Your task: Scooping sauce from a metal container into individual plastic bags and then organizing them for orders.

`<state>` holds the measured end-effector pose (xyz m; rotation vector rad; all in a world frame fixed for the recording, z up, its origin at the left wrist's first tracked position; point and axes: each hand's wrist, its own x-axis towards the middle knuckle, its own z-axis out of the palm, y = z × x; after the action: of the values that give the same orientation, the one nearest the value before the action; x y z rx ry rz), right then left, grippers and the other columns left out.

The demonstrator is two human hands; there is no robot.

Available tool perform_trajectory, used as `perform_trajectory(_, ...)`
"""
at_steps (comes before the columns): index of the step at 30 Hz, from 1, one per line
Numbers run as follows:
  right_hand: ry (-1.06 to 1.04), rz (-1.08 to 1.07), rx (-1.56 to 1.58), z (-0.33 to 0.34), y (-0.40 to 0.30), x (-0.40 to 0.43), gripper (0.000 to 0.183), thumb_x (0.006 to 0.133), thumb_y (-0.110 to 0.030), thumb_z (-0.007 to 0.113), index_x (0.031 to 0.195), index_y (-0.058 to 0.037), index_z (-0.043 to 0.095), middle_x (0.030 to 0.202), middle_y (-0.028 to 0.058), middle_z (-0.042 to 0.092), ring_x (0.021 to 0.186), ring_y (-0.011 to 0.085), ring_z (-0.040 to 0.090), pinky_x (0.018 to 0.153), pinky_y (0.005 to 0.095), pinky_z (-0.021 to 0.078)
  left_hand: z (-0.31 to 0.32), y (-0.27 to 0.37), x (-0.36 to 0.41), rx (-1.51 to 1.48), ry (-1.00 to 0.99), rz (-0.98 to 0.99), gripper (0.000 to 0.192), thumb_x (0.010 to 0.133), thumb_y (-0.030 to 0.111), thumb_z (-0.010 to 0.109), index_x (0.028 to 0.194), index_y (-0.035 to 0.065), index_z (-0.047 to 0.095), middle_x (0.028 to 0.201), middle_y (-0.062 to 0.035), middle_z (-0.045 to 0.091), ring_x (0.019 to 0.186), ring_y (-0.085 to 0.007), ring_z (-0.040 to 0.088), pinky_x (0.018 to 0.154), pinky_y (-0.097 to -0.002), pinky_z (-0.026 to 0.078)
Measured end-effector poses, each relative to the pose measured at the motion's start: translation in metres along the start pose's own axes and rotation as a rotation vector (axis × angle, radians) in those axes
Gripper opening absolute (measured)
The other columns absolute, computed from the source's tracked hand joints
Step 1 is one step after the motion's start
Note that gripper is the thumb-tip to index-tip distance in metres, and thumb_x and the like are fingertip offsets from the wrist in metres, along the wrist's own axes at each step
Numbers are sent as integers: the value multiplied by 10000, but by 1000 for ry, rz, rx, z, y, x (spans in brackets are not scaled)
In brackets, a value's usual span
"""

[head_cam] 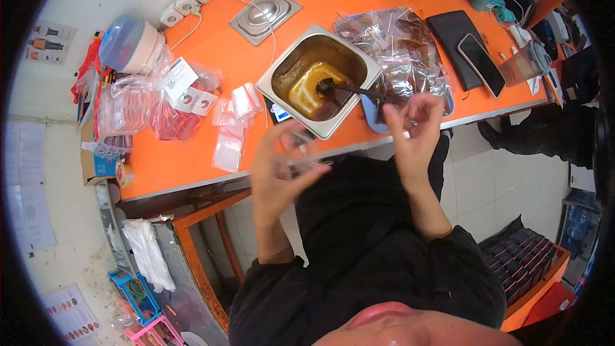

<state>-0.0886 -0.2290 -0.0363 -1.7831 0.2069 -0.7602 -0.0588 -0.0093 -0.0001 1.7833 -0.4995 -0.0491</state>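
Near the table's front edge, my left hand (276, 173) holds a small clear plastic bag (300, 154) between thumb and fingers; motion blurs its shape. My right hand (417, 127) is raised over the edge, fingers partly curled and thumb apart, with nothing visible in it. Between and beyond my hands stands a square steel pan (353, 62), with brown, oily sauce (331, 110) at the bottom. A black ladle (350, 89) rests in it, its handle over the right rim. Right of the pan, filled zip bags (399, 72) lie heaped on a blue tray (376, 117).
Small empty zip bags (229, 146) lie left of the pan, beside packs of plastic lids (127, 105). A steel lid (265, 17) lies behind, with a white cable crossing it. At right are a black folder (454, 43), a phone (482, 65) and a plastic jug (521, 65).
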Motion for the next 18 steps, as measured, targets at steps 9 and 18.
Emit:
perform_trajectory(9,-223,69,320,36,-3,46,88,906,-24,628,974,22,659,921,52,554,775,108,612,635,220,483,-58,-80,38,-982,241,-332,667,840,264,733,1352,-39,431,1164,-73,600,541,15,432,417,-104,268)
perform_trajectory(18,-553,-338,-29,36,12,78,145,872,-29,613,1003,19,652,933,147,662,843,285,654,757,354,512,-68,-80,101,-718,-202,-420,548,860,333,710,1225,-44,552,793,42,568,457,39,326,393,-125,235)
